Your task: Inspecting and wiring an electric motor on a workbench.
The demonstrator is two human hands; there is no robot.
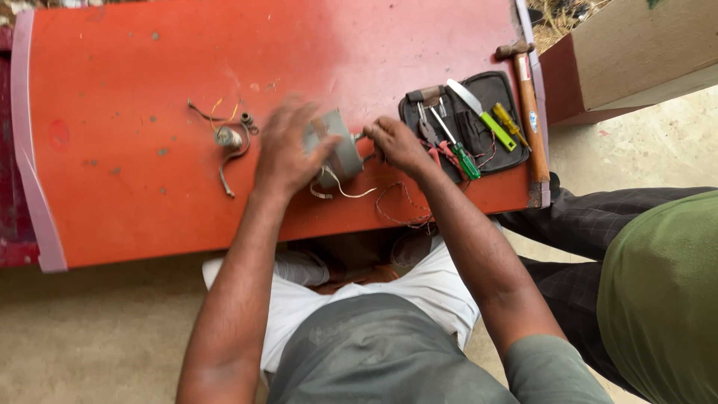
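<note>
Left hand point(288, 146) clamps the grey motor point(338, 146), right hand point(395, 144) pinches its shaft at three o'clock — loose wires point(340, 188) could snag and tear.

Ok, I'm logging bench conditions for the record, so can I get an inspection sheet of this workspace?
Surface: red table, scuffed and speckled, pale tape along the edges.
Job's things: small grey motor-like unit, between both hands.
Clutter: black tool pouch holding screwdrivers and pliers; wooden-handled hammer at the table's right edge; small loose part left of the hands.
Grippers: left hand blurred, resting on the unit; right hand with fingers at the unit's right end.
Cables: thin loose wires near the front edge and around the loose part.
Surroundings: concrete floor; a second person's leg and green sleeve at right.
</note>
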